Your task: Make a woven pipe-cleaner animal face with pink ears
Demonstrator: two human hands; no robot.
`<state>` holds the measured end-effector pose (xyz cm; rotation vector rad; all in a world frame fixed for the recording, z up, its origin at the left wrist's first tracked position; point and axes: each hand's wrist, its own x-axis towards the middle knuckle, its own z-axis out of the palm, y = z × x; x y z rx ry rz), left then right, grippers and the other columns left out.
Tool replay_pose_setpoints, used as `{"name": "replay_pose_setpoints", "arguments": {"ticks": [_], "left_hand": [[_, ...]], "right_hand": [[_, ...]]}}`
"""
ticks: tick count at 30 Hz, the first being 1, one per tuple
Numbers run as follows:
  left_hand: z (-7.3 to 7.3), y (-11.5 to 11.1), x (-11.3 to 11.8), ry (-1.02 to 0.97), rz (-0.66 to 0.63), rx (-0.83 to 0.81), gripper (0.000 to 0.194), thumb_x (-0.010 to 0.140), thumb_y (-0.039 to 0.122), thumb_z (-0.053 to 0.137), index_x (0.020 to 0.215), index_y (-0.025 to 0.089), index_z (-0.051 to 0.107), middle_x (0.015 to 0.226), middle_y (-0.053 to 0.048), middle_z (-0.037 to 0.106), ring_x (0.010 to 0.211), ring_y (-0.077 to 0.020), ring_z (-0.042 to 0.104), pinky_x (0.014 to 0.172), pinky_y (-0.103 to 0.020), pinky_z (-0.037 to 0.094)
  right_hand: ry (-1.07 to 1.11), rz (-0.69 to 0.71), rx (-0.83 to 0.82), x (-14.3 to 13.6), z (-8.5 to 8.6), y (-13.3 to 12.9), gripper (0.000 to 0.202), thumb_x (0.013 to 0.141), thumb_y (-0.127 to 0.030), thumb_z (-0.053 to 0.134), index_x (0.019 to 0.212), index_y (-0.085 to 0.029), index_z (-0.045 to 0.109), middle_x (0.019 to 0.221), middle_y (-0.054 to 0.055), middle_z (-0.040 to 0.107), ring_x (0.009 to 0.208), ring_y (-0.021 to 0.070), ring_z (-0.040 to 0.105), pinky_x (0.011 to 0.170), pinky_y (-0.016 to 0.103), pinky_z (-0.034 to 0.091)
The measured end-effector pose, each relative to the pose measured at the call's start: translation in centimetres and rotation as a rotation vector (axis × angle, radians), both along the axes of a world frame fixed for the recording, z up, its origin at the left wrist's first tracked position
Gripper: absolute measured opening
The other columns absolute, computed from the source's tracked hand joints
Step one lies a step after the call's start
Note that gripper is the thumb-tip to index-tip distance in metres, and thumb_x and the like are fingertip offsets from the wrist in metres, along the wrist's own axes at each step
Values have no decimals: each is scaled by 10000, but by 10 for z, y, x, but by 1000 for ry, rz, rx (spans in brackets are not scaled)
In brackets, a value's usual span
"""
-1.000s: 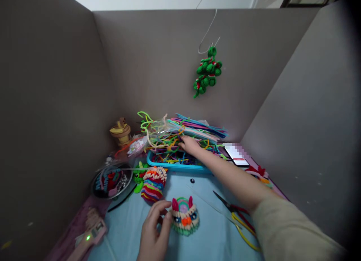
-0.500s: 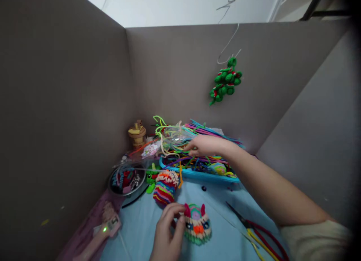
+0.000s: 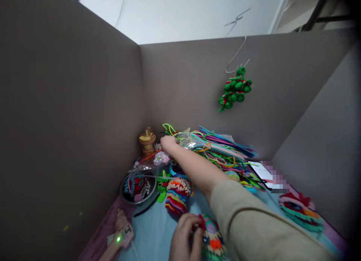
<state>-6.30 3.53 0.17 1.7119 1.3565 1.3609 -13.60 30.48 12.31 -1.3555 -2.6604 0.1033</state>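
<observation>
My left hand (image 3: 186, 236) is at the bottom centre, its curled fingers at the left edge of a colourful pipe-cleaner face piece (image 3: 213, 240) with orange in its middle. Across the view reaches my right arm, and my right hand (image 3: 168, 143) is at the back left, beside a clear plastic bag (image 3: 187, 142) and a pink-and-white item (image 3: 161, 158). The right fingers are too hidden to show what they hold. Many coloured pipe cleaners (image 3: 225, 140) lie in a heap behind the arm. A striped rainbow piece (image 3: 177, 201) stands behind my left hand.
A round metal bowl (image 3: 152, 189) with small items sits at the left, near a pink glue gun (image 3: 124, 234) with a green light. Behind is a brown pot-like object (image 3: 147, 140). A phone (image 3: 262, 172) and a red-green piece (image 3: 300, 212) lie right. A green ornament (image 3: 235, 88) hangs above.
My right hand has moved left from over the pipe-cleaner tray to the back left, and its sleeve now covers the scissors' area. The view has shifted, showing the phone and red-green piece.
</observation>
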Motion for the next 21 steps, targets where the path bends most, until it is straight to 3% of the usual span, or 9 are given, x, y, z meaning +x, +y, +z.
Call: {"name": "replay_pose_setpoints", "arguments": {"ticks": [4, 7, 11, 14, 18, 21], "left_hand": [[0, 1, 0, 19, -33, 46, 172, 842, 173, 408, 896, 175, 572, 882, -88, 599, 821, -169, 569, 714, -258, 457], [6, -3, 2, 3, -15, 27, 177, 842, 169, 406, 897, 174, 574, 899, -92, 595, 846, -174, 565, 716, -260, 455], [15, -6, 4, -18, 21, -13, 183, 847, 186, 409, 882, 172, 589, 902, -94, 596, 845, -179, 564, 720, -271, 452], [16, -8, 4, -24, 47, -15, 196, 851, 194, 409, 885, 178, 601, 911, -92, 602, 856, -181, 561, 738, -281, 447], [13, -8, 3, -38, 105, 35, 189, 838, 206, 435, 879, 181, 618, 918, -90, 608, 876, -190, 557, 765, -301, 439], [12, -6, -1, -117, 166, 73, 178, 813, 247, 483, 876, 173, 632, 904, -88, 616, 850, -195, 563, 738, -302, 442]], "right_hand": [[45, -58, 9, -2, 5, 6, 230, 762, -190, 585, 935, -77, 685, 916, 218, 673, 893, 262, 645, 726, 332, 488], [122, -60, 56, -6, 23, 10, 258, 812, -255, 526, 981, -133, 678, 975, 169, 671, 901, 220, 635, 727, 286, 469], [509, 186, 186, -9, 64, 11, 271, 836, -309, 475, 850, -162, 702, 812, 57, 688, 785, 151, 614, 696, 234, 431], [770, 373, 153, -5, 100, 7, 255, 817, -298, 497, 838, -139, 695, 700, 19, 659, 694, 118, 582, 661, 219, 423], [1022, 503, 119, 14, 146, -9, 266, 818, -292, 495, 926, -122, 670, 752, 29, 662, 682, 99, 572, 661, 225, 444], [1090, 581, 191, 45, 163, -41, 288, 842, -305, 466, 970, -128, 654, 825, 47, 667, 739, 110, 587, 712, 254, 464]]}}
